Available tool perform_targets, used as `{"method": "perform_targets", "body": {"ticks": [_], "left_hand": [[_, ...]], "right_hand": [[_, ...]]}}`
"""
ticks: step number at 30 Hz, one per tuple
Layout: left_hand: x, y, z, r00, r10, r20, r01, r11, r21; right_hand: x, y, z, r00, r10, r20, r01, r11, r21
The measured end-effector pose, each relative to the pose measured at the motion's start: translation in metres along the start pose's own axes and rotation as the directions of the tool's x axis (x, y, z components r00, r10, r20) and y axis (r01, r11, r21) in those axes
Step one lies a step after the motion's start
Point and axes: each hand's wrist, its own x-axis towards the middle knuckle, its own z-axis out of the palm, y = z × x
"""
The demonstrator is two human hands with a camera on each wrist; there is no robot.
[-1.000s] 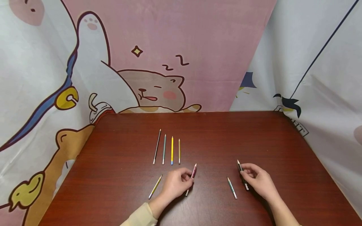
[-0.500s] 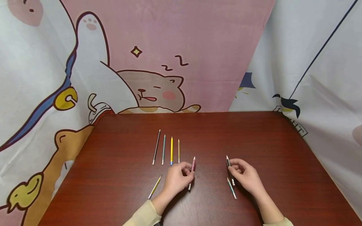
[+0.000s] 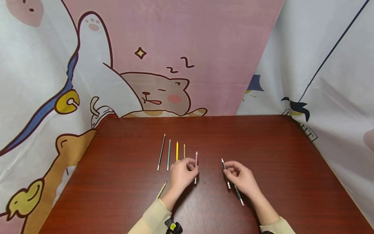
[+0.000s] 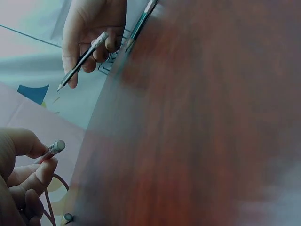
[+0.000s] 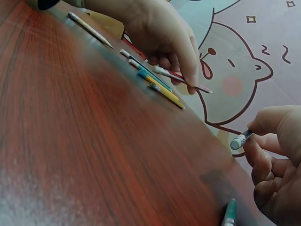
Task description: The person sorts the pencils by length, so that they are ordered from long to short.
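Across the bench point(image 3: 274, 143), two pencils held, well apart. My left grip point(image 3: 183, 174) has the red pencil point(image 3: 196, 157), tip to 12 o'clock. My right grip point(image 3: 242, 177) has the dark pencil point(image 3: 226, 179), at 3 o'clock from the red, tip between 11 and 12. Both pinched along the barrel, probably for steadiness, tip and eraser protruding. At 11 from the left grip: black pencil point(image 3: 161, 152), teal pencil point(image 3: 169, 155), yellow pencil point(image 3: 177, 150), gold pencil point(image 3: 184, 150), side by side, tips away; gaps presumably give fingertips room. Loose: olive pencil point(image 3: 162, 190) at 8, partly hidden by my sleeve point(image 3: 155, 217); green pencil point(image 3: 239, 196) at 6 from the right grip. Grip state: thumb and fingers clamped on each held pencil, parted only by its barrel. Bench contact: cannot tell.
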Motion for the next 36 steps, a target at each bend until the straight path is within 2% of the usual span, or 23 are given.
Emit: {"method": "perform_targets", "body": {"ticks": [8,13,23,36], "left_hand": [[0.014,-0.006,0.006,0.998,-0.043,-0.047,0.045,0.997,0.058],[0.019,-0.008,0.009,0.997,-0.073,-0.038,0.076,0.994,0.078],[0.026,-0.009,0.013,0.992,-0.122,-0.035,0.125,0.984,0.127],[0.029,-0.016,0.022,0.994,-0.071,-0.079,0.086,0.973,0.214]], "right_hand": [[0.005,-0.004,0.004,1.000,-0.008,0.009,0.008,1.000,-0.007],[0.011,-0.003,0.005,1.000,-0.012,0.008,0.012,0.999,-0.036],[0.023,-0.005,0.010,0.998,0.044,0.042,-0.042,0.998,-0.036],[0.032,-0.011,0.014,0.999,0.017,0.047,-0.016,1.000,-0.015]]}}
